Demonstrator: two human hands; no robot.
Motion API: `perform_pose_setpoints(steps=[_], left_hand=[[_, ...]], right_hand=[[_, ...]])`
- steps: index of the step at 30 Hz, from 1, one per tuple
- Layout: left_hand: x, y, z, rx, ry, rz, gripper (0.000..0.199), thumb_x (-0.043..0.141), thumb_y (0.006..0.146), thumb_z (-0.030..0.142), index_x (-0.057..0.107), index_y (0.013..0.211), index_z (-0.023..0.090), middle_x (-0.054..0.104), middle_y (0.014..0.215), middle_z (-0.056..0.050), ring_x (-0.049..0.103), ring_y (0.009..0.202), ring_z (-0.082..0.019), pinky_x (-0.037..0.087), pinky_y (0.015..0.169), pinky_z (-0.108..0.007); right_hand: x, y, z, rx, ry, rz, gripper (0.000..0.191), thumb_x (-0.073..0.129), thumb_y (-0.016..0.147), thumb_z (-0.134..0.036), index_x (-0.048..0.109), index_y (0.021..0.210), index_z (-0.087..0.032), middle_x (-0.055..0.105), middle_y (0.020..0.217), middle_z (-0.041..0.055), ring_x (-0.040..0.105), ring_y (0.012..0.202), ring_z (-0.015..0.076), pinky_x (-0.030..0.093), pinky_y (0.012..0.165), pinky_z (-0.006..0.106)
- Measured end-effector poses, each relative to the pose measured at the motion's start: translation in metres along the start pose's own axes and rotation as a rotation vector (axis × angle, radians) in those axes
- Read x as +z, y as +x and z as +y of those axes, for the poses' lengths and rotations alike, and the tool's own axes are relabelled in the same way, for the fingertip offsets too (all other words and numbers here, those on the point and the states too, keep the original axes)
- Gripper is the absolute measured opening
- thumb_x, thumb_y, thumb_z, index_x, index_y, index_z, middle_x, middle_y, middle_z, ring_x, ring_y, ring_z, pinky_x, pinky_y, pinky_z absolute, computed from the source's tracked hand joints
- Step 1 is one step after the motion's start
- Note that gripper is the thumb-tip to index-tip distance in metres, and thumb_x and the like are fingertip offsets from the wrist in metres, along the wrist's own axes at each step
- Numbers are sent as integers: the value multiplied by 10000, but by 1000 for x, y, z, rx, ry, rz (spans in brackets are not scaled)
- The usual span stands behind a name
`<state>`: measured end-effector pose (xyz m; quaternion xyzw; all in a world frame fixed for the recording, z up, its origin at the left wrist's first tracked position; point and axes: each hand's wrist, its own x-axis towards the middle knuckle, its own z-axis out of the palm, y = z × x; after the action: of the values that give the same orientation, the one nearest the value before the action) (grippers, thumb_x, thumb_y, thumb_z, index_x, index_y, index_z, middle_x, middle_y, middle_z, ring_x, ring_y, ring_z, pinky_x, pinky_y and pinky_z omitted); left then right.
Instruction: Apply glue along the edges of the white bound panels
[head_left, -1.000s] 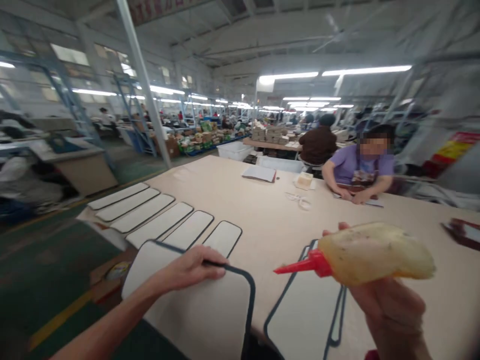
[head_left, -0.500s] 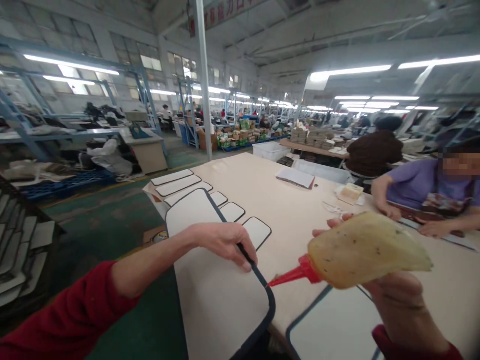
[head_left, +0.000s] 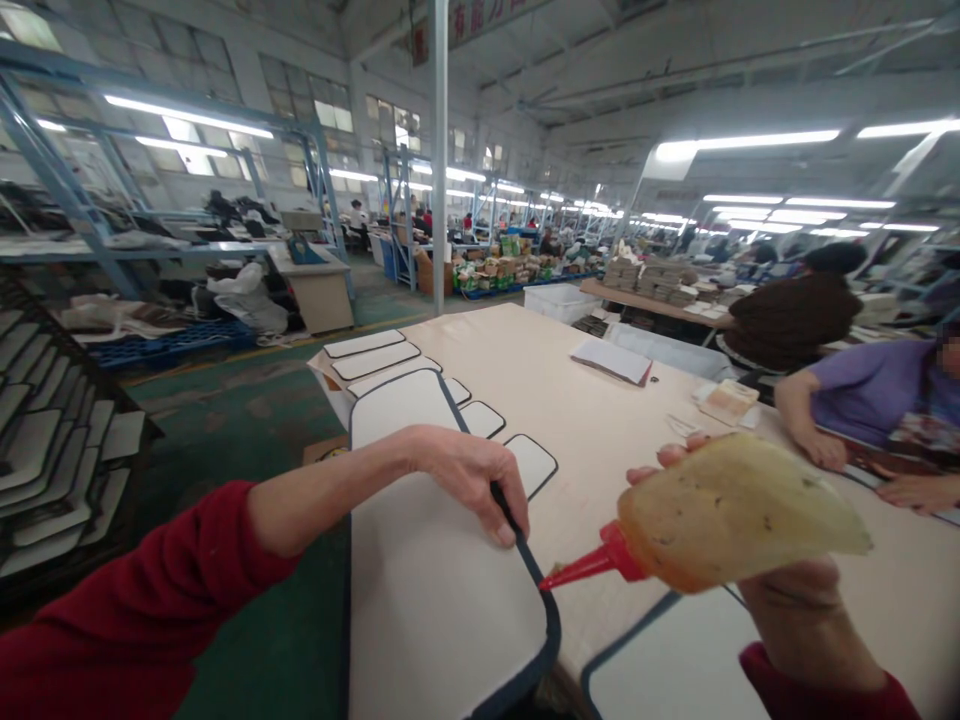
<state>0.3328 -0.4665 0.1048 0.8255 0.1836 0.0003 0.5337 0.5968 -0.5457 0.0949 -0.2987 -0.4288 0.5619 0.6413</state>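
Note:
A large white panel [head_left: 442, 590] with rounded corners and a dark edge strip lies at the table's near left side, partly overhanging it. My left hand [head_left: 480, 485] grips its right edge, thumb on the white face and fingers over the dark strip. In my right hand [head_left: 787, 590] is a glue bottle [head_left: 735, 515], yellowish and translucent, with a red nozzle. It is tipped on its side, and the nozzle tip meets the panel's dark edge just below my left hand. Most of my right fingers are hidden behind the bottle.
Another dark-edged panel [head_left: 675, 660] lies below the bottle. Smaller dark-edged pieces [head_left: 531, 462] line the table's [head_left: 517, 350] left side. A stack of sheets [head_left: 611, 362] sits farther back. At right a person in purple [head_left: 862, 400] works. A rack of panels [head_left: 60, 460] stands left.
The nozzle tip has moved slightly down along the panel's dark edge towards its rounded corner. My left hand keeps its hold. The whole view has shifted a little, with the scene moving right.

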Motion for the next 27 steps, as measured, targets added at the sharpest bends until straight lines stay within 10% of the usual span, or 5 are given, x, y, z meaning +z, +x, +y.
perform_pose_setpoints(steps=[10,18,27], left_hand=[[-1,0,-7,-7,23,-4,236,788,795,278,813,978,131,799,941,-68,708,875,-192,537,809,-245],[2,-7,-3,-21,-34,41,288,814,775,347,815,975,139,797,942,-65,706,893,-214,532,835,-276],[6,-16,-6,-31,-39,148,315,834,747,406,820,954,169,792,916,-41,687,879,-192,519,832,-260]], right_hand=[[-18,1,2,-41,-9,-237,542,924,545,-558,750,994,-310,746,941,-36,746,876,257,621,794,355],[-8,-10,3,-96,-30,-40,643,958,397,-603,749,932,-313,716,886,-50,738,808,235,639,725,334],[-49,-1,9,-105,19,-248,416,899,663,-431,750,1041,-342,763,1022,-7,740,944,296,632,791,412]])
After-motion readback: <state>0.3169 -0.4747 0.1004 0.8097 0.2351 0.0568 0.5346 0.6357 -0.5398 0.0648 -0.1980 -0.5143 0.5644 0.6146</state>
